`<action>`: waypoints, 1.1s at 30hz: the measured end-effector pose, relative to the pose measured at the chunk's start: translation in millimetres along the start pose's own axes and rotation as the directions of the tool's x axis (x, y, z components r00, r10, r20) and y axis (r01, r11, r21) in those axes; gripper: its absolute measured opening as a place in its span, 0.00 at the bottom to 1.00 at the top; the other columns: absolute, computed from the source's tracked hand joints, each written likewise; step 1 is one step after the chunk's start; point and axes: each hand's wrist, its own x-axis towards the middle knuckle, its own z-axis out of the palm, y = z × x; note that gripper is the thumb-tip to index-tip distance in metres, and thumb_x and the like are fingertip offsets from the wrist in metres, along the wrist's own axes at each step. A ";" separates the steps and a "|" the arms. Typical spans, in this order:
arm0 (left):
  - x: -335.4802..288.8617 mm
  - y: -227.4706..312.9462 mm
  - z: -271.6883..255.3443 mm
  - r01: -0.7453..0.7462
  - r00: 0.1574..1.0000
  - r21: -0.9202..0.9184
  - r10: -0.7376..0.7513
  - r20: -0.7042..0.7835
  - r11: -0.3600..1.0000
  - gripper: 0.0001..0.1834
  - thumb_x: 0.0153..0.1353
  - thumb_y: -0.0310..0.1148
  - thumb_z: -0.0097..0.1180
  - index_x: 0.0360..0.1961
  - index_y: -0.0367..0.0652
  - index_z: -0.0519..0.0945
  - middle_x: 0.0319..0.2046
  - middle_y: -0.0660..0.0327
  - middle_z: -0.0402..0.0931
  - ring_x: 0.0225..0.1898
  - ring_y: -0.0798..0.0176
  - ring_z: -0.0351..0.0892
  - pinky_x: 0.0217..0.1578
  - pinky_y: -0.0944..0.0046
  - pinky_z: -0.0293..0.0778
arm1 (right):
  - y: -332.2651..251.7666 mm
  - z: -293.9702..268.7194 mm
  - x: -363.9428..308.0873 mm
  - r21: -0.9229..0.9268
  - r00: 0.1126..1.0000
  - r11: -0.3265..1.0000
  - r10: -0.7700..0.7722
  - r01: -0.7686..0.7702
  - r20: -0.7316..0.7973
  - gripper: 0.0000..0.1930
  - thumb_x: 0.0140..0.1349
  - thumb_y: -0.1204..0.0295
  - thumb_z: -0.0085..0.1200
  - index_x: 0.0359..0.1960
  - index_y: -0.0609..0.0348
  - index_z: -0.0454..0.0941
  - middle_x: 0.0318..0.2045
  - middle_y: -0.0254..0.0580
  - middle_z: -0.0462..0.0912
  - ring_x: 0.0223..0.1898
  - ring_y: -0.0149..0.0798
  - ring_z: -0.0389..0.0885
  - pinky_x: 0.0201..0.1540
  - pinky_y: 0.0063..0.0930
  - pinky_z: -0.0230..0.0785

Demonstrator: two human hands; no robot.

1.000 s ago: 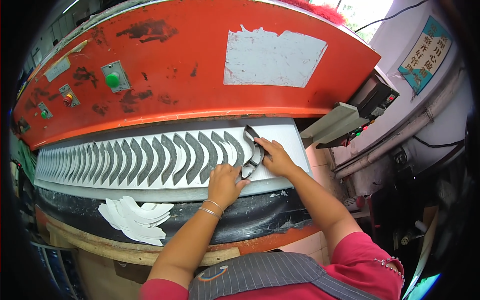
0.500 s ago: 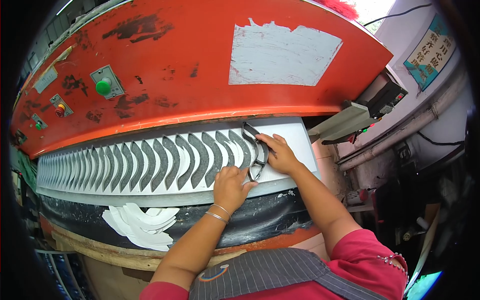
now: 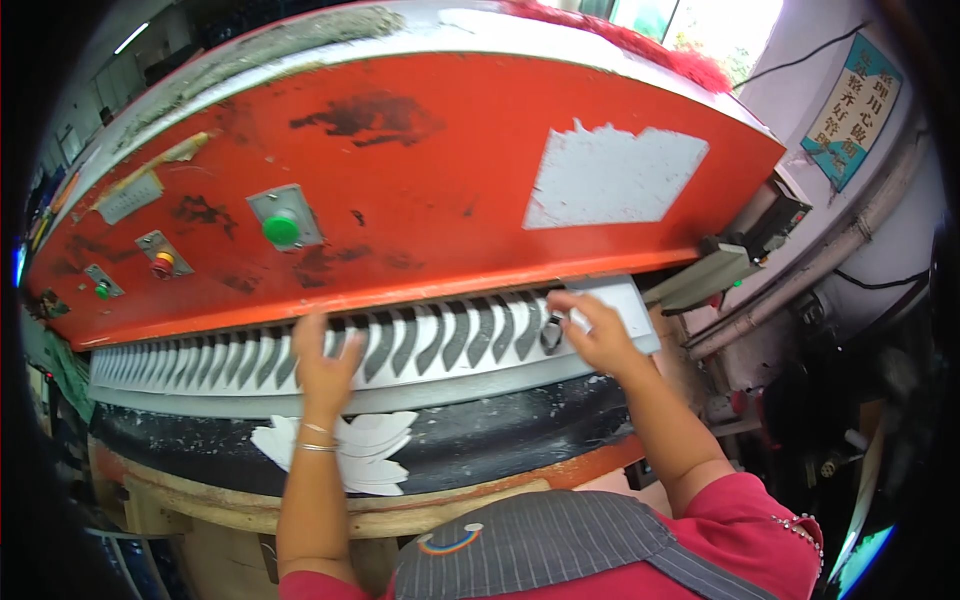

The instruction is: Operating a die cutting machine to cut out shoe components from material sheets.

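Note:
A long white sheet (image 3: 600, 300) lies under the front of the red machine, with a row of dark grey wavy shapes (image 3: 445, 335) along it. At the row's right end stands a black metal curved cutting die (image 3: 551, 335). My right hand (image 3: 603, 340) is beside the die, fingers apart near its far end; whether a fingertip touches it cannot be made out. My left hand (image 3: 327, 375), slightly blurred, is raised over the middle of the row with fingers spread and nothing in it. Just in front, partly behind my left wrist, lie several white curved pieces (image 3: 375, 450).
The red machine front (image 3: 450, 200) rises beyond the sheet, carrying a green button (image 3: 282, 230) and a red-yellow knob (image 3: 162, 265). A grey metal bracket (image 3: 705, 280) juts out on the right. Black covering (image 3: 500, 440) and a wooden edge (image 3: 240, 505) run along the near side.
My left hand has left the die and moved left over the row. My right hand has loosened beside the die. The view has shifted, showing more of the machine's top.

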 end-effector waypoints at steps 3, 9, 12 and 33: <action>39.2 -101.3 -93.0 0.279 0.916 -0.070 -0.287 -0.281 0.958 0.35 0.57 0.34 0.61 0.64 0.35 0.62 0.57 0.49 0.66 0.60 0.56 0.64 0.58 0.60 0.60 | -28.3 59.3 17.5 -0.059 0.967 0.984 -0.154 0.169 0.201 0.20 0.58 0.71 0.55 0.54 0.57 0.74 0.44 0.46 0.80 0.42 0.44 0.78 0.47 0.36 0.69; 116.9 -203.8 -231.9 0.354 0.769 0.302 -0.092 -0.632 0.885 0.44 0.58 0.49 0.58 0.65 0.29 0.54 0.66 0.42 0.52 0.67 0.47 0.53 0.66 0.58 0.50 | -131.1 133.8 119.3 0.132 0.931 0.922 -0.359 0.364 -0.060 0.28 0.54 0.61 0.62 0.56 0.54 0.68 0.38 0.44 0.81 0.40 0.45 0.80 0.42 0.35 0.73; 143.9 -226.3 -284.3 0.406 0.623 0.326 0.003 -0.782 0.854 0.41 0.59 0.44 0.54 0.66 0.30 0.53 0.67 0.43 0.50 0.68 0.47 0.52 0.65 0.61 0.49 | -178.9 150.0 160.6 0.154 0.849 0.876 -0.378 0.457 -0.369 0.19 0.54 0.62 0.61 0.41 0.56 0.67 0.21 0.37 0.78 0.23 0.43 0.80 0.24 0.35 0.70; -116.3 116.0 3.9 -0.163 0.799 0.107 0.067 0.598 0.981 0.07 0.53 0.32 0.58 0.30 0.40 0.81 0.29 0.52 0.77 0.32 0.48 0.74 0.35 0.55 0.71 | -52.3 106.6 -52.2 0.047 0.700 0.957 -0.244 0.288 0.671 0.26 0.50 0.54 0.61 0.44 0.61 0.74 0.43 0.49 0.78 0.46 0.49 0.75 0.45 0.41 0.68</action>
